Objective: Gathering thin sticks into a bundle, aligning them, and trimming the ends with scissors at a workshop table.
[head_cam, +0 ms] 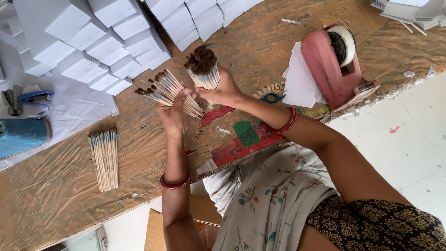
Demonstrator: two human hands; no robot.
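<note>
- Paintbrushes, fanned bundle (169,93): pale wooden handles, dark bristle tips pointing up-left; held above the plastic-covered table (60,186), near the middle of the view.
- Left hand (173,114): closed around the lower handle ends of the fanned bundle, fingers wrapped over the handles; red bangle (175,183) on the wrist.
- Paintbrushes, tight bunch (203,67): gathered upright, brown bristle heads clustered at the top, just beside the fanned bundle, to its right.
- Right hand (223,88): closed on the handles of the tight bunch, gripping from below; red bangles (288,122) on the wrist.
- Loose row of paintbrushes (104,158): flat on the table, side by side, bristles toward the far edge; left of the left forearm, well apart from both hands.
- White cardboard boxes (116,42): stacked in overlapping rows across the far side of the table, beyond the hands.
- Red tape dispenser (337,65): on the table to the right of the right hand, roll of tape mounted at its top; white paper sheets (299,83) lying against its left side.
- Blue stapler (36,97): at the left edge, on white paper, above a teal object (21,137) of unclear kind.
</note>
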